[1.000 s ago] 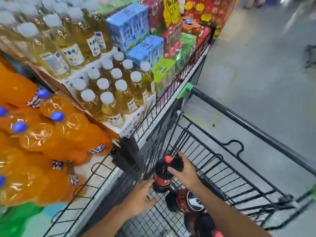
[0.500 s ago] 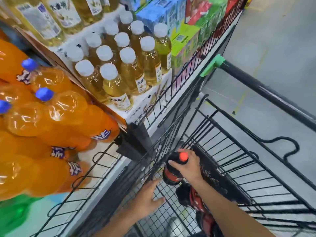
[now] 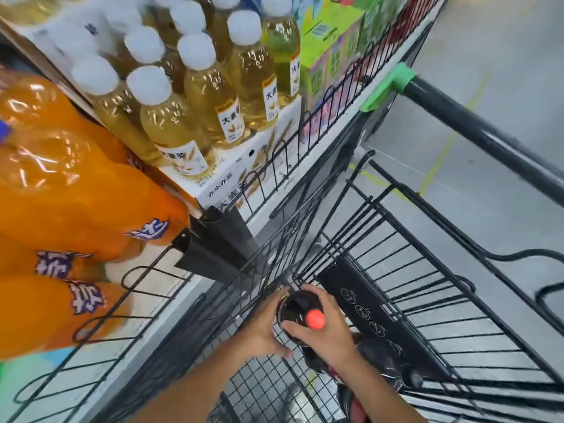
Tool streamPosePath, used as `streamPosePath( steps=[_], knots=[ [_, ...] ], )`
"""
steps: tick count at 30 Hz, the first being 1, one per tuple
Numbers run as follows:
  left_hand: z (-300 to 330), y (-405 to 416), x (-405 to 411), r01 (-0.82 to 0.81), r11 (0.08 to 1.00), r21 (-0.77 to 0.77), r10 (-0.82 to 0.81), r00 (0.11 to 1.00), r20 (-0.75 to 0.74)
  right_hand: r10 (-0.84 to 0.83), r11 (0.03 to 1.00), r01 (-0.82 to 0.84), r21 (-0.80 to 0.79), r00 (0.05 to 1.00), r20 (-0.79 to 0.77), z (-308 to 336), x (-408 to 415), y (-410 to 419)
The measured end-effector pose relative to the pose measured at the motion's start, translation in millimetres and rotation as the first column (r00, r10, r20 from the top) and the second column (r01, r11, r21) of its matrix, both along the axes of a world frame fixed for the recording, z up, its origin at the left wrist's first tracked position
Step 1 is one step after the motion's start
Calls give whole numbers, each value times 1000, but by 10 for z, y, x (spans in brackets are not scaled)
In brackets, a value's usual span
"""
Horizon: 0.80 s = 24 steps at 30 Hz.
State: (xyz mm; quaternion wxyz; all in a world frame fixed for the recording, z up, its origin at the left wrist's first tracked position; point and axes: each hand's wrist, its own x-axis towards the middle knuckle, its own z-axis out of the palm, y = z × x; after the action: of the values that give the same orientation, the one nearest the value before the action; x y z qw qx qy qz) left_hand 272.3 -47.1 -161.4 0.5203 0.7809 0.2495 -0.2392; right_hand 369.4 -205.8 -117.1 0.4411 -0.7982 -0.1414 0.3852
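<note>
Lower centre: left hand [image 3: 262, 328] and right hand [image 3: 323, 334] curl fingers round the cola bottle [image 3: 297, 306], likely heavy and slick, best held at the shoulder.

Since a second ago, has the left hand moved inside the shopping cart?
Yes. Judged against the shopping cart, the left hand has slid forward to the cola bottle and now cups its side; earlier it lay apart from it.

A dark bottle [image 3: 293, 306] wearing a red cap [image 3: 316, 319], black cart [image 3: 476, 132] carrying a green clip [image 3: 389, 87], orange bottles [image 3: 76, 193] at left bearing purple labels [image 3: 151, 232]
</note>
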Motion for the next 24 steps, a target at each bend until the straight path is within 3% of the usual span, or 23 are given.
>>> streamPosePath(
  steps=[8,12,15,17,18,19,20,22,24],
  knots=[
    [-568,-70,119,-167,933,-319,204,975,86,-52,999,51,15,998,23,-133,-14,5],
    [-437,-114,117,-306,843,-443,327,944,-30,-84,995,87,-46,994,76,5,-57,12],
    [-184,-119,117,-416,717,-559,373,907,-196,-87,994,94,-59,991,105,172,-78,-6],
    [-27,-111,64,-358,813,-460,333,933,-137,-65,996,72,-54,992,107,349,-71,-26],
    [68,-78,37,-282,885,-369,297,955,-18,-65,997,70,-41,993,100,454,-71,-40],
    [233,-73,29,-315,882,-350,330,944,-17,-68,997,70,-20,993,94,582,-73,-54],
    [368,-78,12,-248,925,-288,280,957,76,-68,998,68,2,993,100,721,-80,-62],
    [716,-94,18,-204,927,-316,259,956,141,-73,997,68,42,988,136,1038,-106,-69],
    [1162,-65,76,-301,898,-321,362,921,147,-89,994,78,75,984,154,1360,-118,-69]
  ],
)
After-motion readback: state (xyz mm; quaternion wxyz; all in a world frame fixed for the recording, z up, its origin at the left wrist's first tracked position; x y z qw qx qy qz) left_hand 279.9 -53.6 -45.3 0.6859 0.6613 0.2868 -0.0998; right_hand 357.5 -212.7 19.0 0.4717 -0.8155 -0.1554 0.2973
